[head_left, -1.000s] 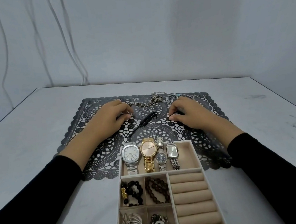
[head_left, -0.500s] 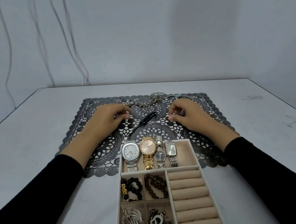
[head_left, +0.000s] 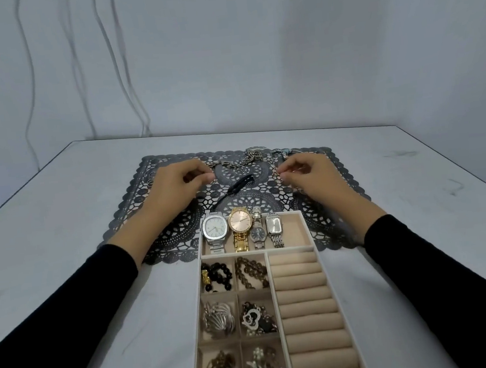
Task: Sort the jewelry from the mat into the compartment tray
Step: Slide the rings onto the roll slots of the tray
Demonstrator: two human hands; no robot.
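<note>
Pinching two chains (head_left: 227,165) near four watches (head_left: 240,223)

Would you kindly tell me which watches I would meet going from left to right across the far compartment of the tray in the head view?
silver watch with a white dial → gold watch → small silver watch with a dark dial → rectangular silver watch

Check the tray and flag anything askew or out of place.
The silver watch and gold watch seem to ride up over the compartment tray's far wall instead of lying flat inside it. Nothing looks spilled or damaged.
</note>
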